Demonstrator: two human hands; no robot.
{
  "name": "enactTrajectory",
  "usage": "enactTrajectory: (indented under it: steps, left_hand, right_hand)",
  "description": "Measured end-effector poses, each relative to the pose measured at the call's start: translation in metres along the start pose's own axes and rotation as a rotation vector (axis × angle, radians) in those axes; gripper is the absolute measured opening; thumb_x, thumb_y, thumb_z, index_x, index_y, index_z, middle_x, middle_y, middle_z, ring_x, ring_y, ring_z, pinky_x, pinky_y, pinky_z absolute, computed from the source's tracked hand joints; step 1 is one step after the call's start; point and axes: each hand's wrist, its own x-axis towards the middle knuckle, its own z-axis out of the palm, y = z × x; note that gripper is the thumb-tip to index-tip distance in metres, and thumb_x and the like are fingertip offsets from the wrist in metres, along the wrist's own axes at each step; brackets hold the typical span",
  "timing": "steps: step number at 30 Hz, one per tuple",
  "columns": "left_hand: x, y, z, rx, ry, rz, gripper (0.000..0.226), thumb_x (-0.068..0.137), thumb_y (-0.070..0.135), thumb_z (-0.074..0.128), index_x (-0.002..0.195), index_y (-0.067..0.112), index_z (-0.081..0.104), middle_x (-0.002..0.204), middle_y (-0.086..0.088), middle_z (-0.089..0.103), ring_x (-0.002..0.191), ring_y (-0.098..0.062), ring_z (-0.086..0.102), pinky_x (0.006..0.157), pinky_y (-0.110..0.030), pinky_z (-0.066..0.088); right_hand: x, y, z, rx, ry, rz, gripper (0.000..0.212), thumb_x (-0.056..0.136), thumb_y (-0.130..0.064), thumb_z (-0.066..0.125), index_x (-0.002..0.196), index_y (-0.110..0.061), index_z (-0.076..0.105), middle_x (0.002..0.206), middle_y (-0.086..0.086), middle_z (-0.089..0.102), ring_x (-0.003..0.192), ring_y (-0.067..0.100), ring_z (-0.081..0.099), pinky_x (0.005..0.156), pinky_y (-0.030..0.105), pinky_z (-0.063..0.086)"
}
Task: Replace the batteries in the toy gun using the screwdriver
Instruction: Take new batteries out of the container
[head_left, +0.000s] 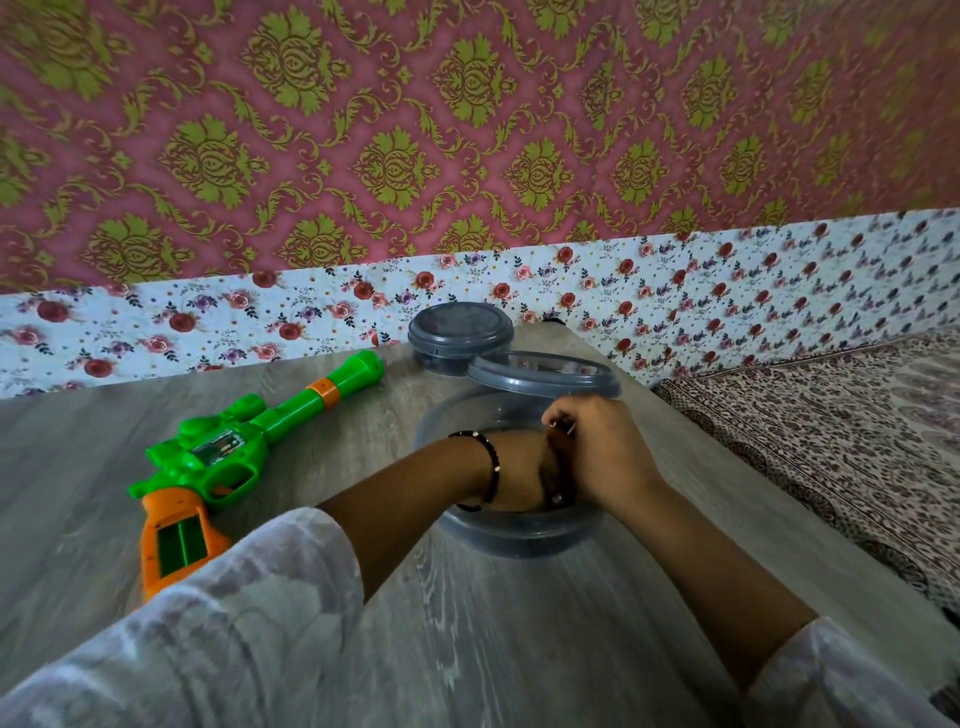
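Pink-and-gold damask wall (467, 130) above a floral band (727, 280); grey wood-grain table (467, 623), patterned bedcover (831, 441) beside it

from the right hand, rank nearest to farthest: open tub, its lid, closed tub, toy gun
1. Open tub: the right hand is over it.
2. Lid: just behind the hand.
3. Closed tub: farther back.
4. Toy gun: far left.
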Motion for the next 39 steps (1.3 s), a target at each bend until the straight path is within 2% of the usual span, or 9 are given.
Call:
enactTrajectory:
  steps: [6,9,14,18,23,29,32,35,39]
  left_hand:
    - [-0.051,-0.016,-0.028,-0.018,0.405,-0.044,0.022,0.087,0.021,0.064,0.107,0.018,0.070,0.104,0.002,0.069,0.095,-0.012,0.061,0.077,-0.020,0.043]
    - [-0.088,-0.036,-0.038,-0.103,0.494,-0.112,0.021,0.085,0.025,0.065,0.104,0.016,0.071,0.097,0.001,0.070,0.084,-0.008,0.061,0.076,-0.019,0.047]
    - [-0.132,-0.076,-0.009,-0.184,0.445,-0.287,0.015,0.083,0.018,0.066,0.096,0.016,0.074,0.079,0.001,0.068,0.053,0.008,0.055,0.053,0.000,0.037]
    - [-0.142,-0.091,0.021,-0.246,0.429,-0.412,0.019,0.082,0.019,0.067,0.099,0.013,0.073,0.101,-0.007,0.072,0.088,-0.016,0.067,0.075,-0.022,0.049]
    - [-0.136,-0.091,0.046,-0.117,0.411,-0.503,0.024,0.086,0.019,0.058,0.104,0.009,0.070,0.112,-0.010,0.067,0.105,-0.024,0.062,0.084,-0.029,0.049]
    - [-0.138,-0.094,0.051,-0.136,0.391,-0.502,0.026,0.083,0.029,0.061,0.102,0.014,0.071,0.106,-0.010,0.069,0.099,-0.025,0.064,0.072,-0.027,0.045]
    - [-0.144,-0.093,0.045,-0.215,0.351,-0.437,0.032,0.083,0.030,0.064,0.111,0.014,0.067,0.115,-0.009,0.066,0.107,-0.024,0.061,0.087,-0.030,0.048]
    - [-0.154,-0.090,0.040,-0.188,0.251,-0.339,0.043,0.081,0.029,0.070,0.116,0.006,0.063,0.116,-0.012,0.065,0.108,-0.026,0.060,0.090,-0.036,0.047]
    - [-0.159,-0.087,0.044,-0.011,0.187,-0.317,0.057,0.075,0.034,0.076,0.124,0.012,0.056,0.122,-0.009,0.059,0.113,-0.024,0.055,0.091,-0.033,0.045]
  right_hand:
    - [-0.001,-0.001,0.000,-0.056,-0.064,-0.019,0.008,0.087,-0.012,0.060,0.090,-0.015,0.067,0.087,0.002,0.066,0.079,0.014,0.061,0.070,0.024,0.041]
    - [0.001,-0.003,-0.002,-0.096,-0.168,-0.027,0.008,0.088,-0.015,0.060,0.093,-0.017,0.066,0.091,0.003,0.066,0.082,0.015,0.059,0.072,0.025,0.040]
    - [-0.001,-0.024,-0.013,-0.184,-0.099,-0.151,0.021,0.086,-0.010,0.061,0.106,-0.013,0.067,0.105,0.007,0.065,0.090,0.020,0.061,0.080,0.034,0.050]
    - [-0.012,-0.073,-0.028,0.010,0.040,-0.285,0.028,0.083,-0.014,0.067,0.111,-0.015,0.068,0.097,0.000,0.064,0.074,-0.001,0.052,0.069,0.006,0.038]
    - [-0.046,-0.126,0.010,-0.014,-0.175,-0.489,0.018,0.083,-0.021,0.065,0.096,-0.013,0.073,0.089,0.003,0.066,0.075,0.015,0.060,0.068,0.026,0.049]
    - [-0.049,-0.126,0.054,-0.022,-0.464,-0.307,0.008,0.075,-0.011,0.064,0.069,-0.008,0.068,0.070,0.008,0.067,0.071,0.025,0.064,0.062,0.035,0.051]
    - [-0.047,-0.128,0.060,-0.026,-0.505,-0.235,0.010,0.078,-0.011,0.062,0.072,-0.014,0.069,0.074,0.007,0.070,0.076,0.020,0.066,0.064,0.026,0.050]
    - [-0.046,-0.130,0.059,0.007,-0.514,-0.164,0.015,0.082,-0.011,0.061,0.073,-0.019,0.069,0.069,-0.006,0.063,0.075,0.009,0.060,0.046,0.003,0.034]
    - [-0.046,-0.127,0.064,0.044,-0.508,-0.108,0.018,0.083,-0.011,0.061,0.069,-0.022,0.065,0.073,-0.006,0.064,0.077,0.011,0.062,0.045,0.002,0.032]
